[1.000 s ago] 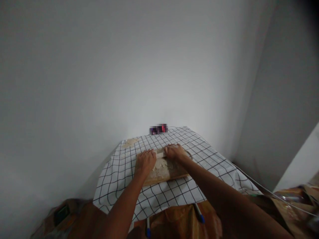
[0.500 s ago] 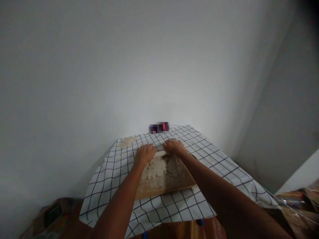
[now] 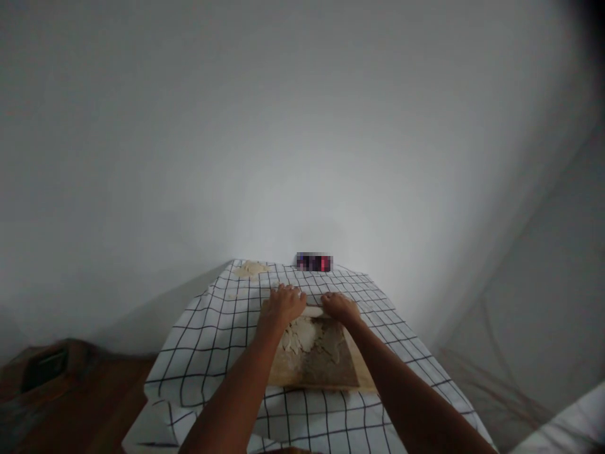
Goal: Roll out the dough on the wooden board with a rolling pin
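A pale rolling pin (image 3: 312,311) lies crosswise near the far side of a wooden board (image 3: 326,381). My left hand (image 3: 285,304) presses over its left part, fingers bent across the top. Around the right part my right hand (image 3: 341,308) is closed, knuckles up. Between the hands only a short stretch of the pin shows; its ends are hidden. On the board, just nearer to me than the pin, is flattened, ragged-edged pale dough (image 3: 305,336), partly in the shadow of my arms.
A checked white cloth (image 3: 203,340) covers the table. At its far left lies a pale floury patch (image 3: 252,270). A dark, pixelated object (image 3: 314,262) stands by the wall (image 3: 302,126). On the lower left is a brown item with a dark opening (image 3: 45,369).
The view has shifted and turned slightly, so the table sits lower in it. Both hands stay on the rolling pin; my left hand's fingers reach a little further over it.
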Motion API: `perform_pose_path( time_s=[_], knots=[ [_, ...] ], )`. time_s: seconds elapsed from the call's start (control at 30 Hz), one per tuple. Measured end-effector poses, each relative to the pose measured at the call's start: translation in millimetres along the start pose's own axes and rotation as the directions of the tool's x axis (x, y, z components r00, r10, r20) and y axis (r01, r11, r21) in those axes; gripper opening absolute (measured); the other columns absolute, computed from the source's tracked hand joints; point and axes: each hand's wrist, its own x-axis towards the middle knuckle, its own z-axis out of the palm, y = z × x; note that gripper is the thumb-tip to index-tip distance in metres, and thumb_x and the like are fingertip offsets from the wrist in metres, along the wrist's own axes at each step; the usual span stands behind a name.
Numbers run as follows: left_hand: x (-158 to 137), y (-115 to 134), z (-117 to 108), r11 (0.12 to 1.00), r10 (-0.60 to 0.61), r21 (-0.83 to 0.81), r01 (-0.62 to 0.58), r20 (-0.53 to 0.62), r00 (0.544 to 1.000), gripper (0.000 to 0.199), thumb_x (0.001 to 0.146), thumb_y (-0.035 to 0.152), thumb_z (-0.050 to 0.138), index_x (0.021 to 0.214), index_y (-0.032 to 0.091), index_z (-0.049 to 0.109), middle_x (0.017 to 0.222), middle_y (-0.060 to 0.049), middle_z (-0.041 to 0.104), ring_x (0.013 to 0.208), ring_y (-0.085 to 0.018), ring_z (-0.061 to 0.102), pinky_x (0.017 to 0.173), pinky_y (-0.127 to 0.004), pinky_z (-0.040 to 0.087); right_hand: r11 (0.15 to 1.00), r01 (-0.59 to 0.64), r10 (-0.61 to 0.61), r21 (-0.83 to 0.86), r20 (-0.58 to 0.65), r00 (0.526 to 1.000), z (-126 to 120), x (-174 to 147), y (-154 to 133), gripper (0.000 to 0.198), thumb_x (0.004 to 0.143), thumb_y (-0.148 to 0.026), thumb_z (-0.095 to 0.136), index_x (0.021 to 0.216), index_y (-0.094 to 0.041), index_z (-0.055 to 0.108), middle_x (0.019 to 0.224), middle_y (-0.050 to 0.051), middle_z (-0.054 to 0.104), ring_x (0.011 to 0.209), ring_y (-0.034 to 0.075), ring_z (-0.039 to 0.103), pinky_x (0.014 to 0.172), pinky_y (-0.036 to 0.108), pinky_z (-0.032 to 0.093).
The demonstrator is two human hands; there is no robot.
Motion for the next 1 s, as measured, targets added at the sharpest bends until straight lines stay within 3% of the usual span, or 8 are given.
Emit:
perform_pose_path(
  time_s=[0.13, 0.4, 0.53, 0.63, 0.83, 1.0],
  knots=[
    [-11, 6, 1, 0.999, -0.036, 0.000, 0.036, -0.013, 0.999, 0.041, 0.109, 0.037, 0.047, 0.131, 0.021, 0.077, 0.148, -0.014, 0.071, 0.147, -0.037, 0.054, 0.121, -0.059, 0.042, 0.990, 0.074, -0.072, -0.116, 0.016, 0.997, -1, -12, -1, 0.041, 0.113, -0.039, 0.037, 0.141, -0.028, 0.065, 0.141, 0.015, 0.071, 0.133, 0.030, 0.068, 0.105, 0.048, 0.054],
    [-23, 10, -1, 0.999, -0.041, 0.032, 0.042, -0.024, 0.999, 0.044, 0.107, 0.037, 0.049, 0.142, 0.022, 0.072, 0.155, -0.015, 0.066, 0.147, -0.035, 0.056, 0.120, -0.057, 0.045, 0.997, 0.040, -0.039, -0.072, 0.014, 0.999, -4, -30, -1, 0.044, 0.112, -0.034, 0.034, 0.144, -0.029, 0.064, 0.143, 0.015, 0.072, 0.133, 0.031, 0.067, 0.105, 0.052, 0.055],
    [-35, 14, -2, 0.997, -0.010, 0.076, 0.014, -0.052, 0.999, 0.040, 0.110, 0.035, 0.047, 0.134, 0.021, 0.076, 0.148, -0.015, 0.071, 0.142, -0.035, 0.060, 0.118, -0.055, 0.047, 0.993, 0.081, -0.085, -0.089, -0.049, 0.995, 0, -44, 1, 0.045, 0.112, -0.029, 0.035, 0.143, -0.026, 0.067, 0.147, 0.017, 0.070, 0.141, 0.033, 0.062, 0.108, 0.054, 0.053],
    [-45, 17, -7, 0.995, 0.008, 0.097, -0.003, -0.058, 0.998, 0.044, 0.112, 0.036, 0.044, 0.139, 0.019, 0.073, 0.158, -0.018, 0.063, 0.148, -0.036, 0.056, 0.119, -0.056, 0.046, 0.992, 0.097, -0.104, -0.079, -0.098, 0.990, 5, -55, 2, 0.045, 0.112, -0.027, 0.035, 0.140, -0.024, 0.069, 0.147, 0.017, 0.070, 0.143, 0.033, 0.060, 0.110, 0.054, 0.051],
    [-62, 21, -21, 0.993, 0.035, 0.114, -0.036, 0.009, 0.999, 0.050, 0.114, 0.038, 0.038, 0.148, 0.017, 0.068, 0.160, -0.017, 0.062, 0.149, -0.034, 0.057, 0.122, -0.053, 0.046, 0.988, 0.149, -0.155, -0.042, -0.215, 0.964, 14, -78, 4, 0.041, 0.112, -0.024, 0.036, 0.131, -0.021, 0.072, 0.151, 0.015, 0.068, 0.146, 0.030, 0.055, 0.118, 0.049, 0.043],
    [-78, 23, -35, 0.975, 0.109, 0.183, -0.123, 0.083, 0.991, 0.051, 0.115, 0.044, 0.038, 0.152, 0.021, 0.064, 0.160, -0.012, 0.064, 0.150, -0.028, 0.057, 0.128, -0.046, 0.040, 0.981, 0.190, -0.170, 0.043, -0.290, 0.942, 15, -102, 7, 0.039, 0.112, -0.023, 0.039, 0.123, -0.017, 0.075, 0.140, 0.016, 0.073, 0.144, 0.029, 0.055, 0.123, 0.044, 0.036]
  ],
)
